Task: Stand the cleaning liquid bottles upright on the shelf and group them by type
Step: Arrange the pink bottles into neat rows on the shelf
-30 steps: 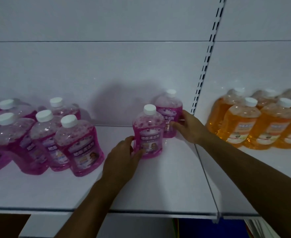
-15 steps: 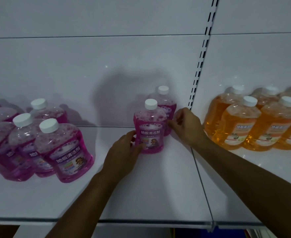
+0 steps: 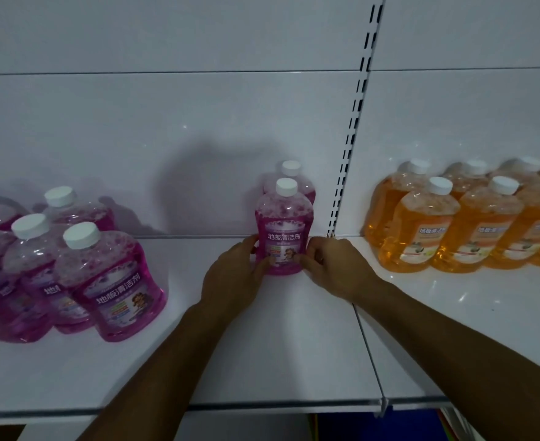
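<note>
Pink bottle [image 3: 284, 232] standing upright on shelf [image 3: 262, 345]; left hand [image 3: 234, 275] and right hand [image 3: 335, 265] both gripping its base.

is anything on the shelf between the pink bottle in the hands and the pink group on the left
Nothing visible: bare white shelf lies between the held pink bottle and the pink group. Left hand and right hand grip its sides.

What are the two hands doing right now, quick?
Left hand: holds the left side of the front pink bottle.
Right hand: holds the right side of the same bottle.
</note>
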The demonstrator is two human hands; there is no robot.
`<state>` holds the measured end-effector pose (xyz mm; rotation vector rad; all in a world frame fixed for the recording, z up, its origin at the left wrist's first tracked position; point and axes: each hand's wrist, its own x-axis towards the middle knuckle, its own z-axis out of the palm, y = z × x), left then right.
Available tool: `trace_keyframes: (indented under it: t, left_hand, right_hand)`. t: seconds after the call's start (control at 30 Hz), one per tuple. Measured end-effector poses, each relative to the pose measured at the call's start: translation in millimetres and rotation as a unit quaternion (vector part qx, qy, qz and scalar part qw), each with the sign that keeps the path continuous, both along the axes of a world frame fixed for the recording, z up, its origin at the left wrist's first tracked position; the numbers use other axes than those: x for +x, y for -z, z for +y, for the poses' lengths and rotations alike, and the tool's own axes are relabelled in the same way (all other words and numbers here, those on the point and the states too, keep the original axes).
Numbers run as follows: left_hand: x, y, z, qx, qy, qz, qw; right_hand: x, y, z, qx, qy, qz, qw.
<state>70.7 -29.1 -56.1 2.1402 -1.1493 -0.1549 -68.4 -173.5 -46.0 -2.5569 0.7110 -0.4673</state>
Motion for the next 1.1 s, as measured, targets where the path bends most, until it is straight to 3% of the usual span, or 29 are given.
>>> trace_keyframes:
  t: [0.2, 0.5, 0.73, 0.87, 1.1]
  left_hand:
    - [-7.2, 8.9, 39.2, 0.000, -0.039, -0.031, 0.999]
    - [8.2, -5.4, 158.6, -0.063, -0.108, -0.001, 0.992]
    - [25.4, 5.9, 205.6, -0.079, -0.267, -0.036, 0.960]
    - [29.0, 11.6, 194.6, -0.105, -0.267, -0.031, 0.957]
    - [35.2, 9.2, 143.7, -0.119, -0.189, -0.047, 0.974]
  right_hand:
    - [13.7, -0.2, 43.3, -0.072, -0.093, -0.010, 0.993]
    - [114.0, -22.5, 135.1, 0.069, -0.236, -0.116, 0.962]
    - [131.5, -35.5, 167.0, 0.107, -0.270, -0.205, 0.935]
    - [124.5, -39.8, 157.4, 0.071, -0.248, -0.211, 0.943]
    - [96.2, -75.8, 125.2, -0.101, -0.167, -0.207, 0.959]
